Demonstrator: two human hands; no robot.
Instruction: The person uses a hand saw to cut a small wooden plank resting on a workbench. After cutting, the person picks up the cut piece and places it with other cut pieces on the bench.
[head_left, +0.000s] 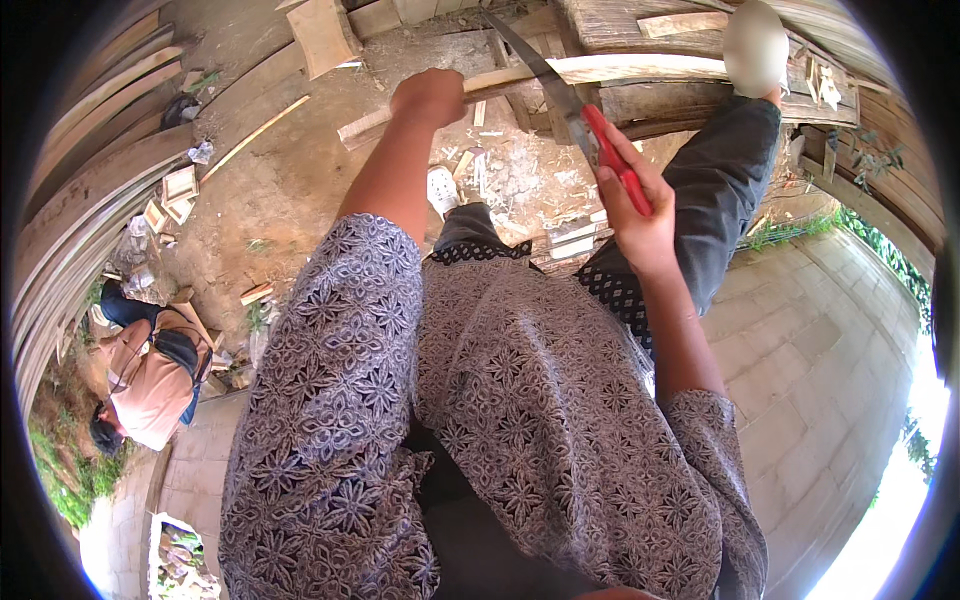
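My left hand [430, 97] is closed around a long pale wooden strip [640, 68], which runs from left of the hand to the far right. In my right hand [640, 215] is the red handle of a handsaw [572, 100]. Its blade points up and to the left and crosses the strip to the right of my left hand; I cannot tell whether the teeth touch the wood. My right leg [715, 190] reaches out to the strip's right end, where a pale blurred patch hides the foot. Under the strip lies a stack of rough timber [650, 105].
Wood chips and offcuts [480, 185] litter the dirt floor below the strip. A broad board [322, 38] lies at the far left. Stacked planks [90, 160] line the left side, near another person [155, 375] bending down. A block wall [810, 330] stands at the right.
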